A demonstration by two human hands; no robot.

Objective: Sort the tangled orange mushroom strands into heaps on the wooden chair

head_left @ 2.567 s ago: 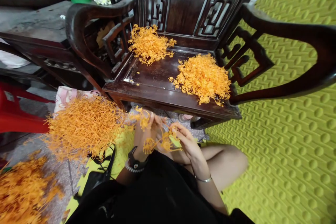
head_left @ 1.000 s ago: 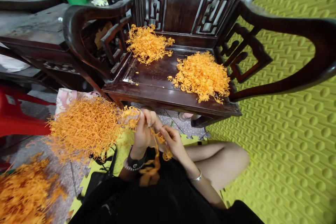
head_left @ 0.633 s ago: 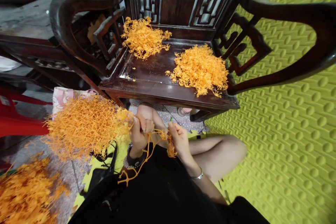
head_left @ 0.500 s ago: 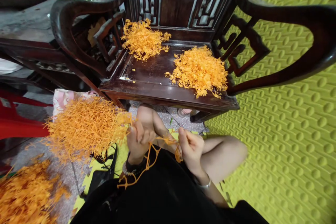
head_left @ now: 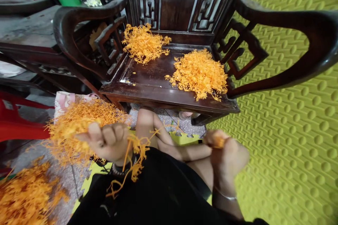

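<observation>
The left hand [head_left: 108, 142] is closed on light, soft orange strands [head_left: 136, 158]; the right hand [head_left: 225, 158] pinches few. They seem to tangle easily, so hold small bunches gently.

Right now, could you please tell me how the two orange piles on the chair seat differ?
The back pile sits close to the backrest, while the right pile lies further forward, near the armrest on the right of the view. The right pile is larger and looks denser; the back pile is smaller and more loosely spread. Both are tangles of orange strands on the dark wooden seat.
</observation>
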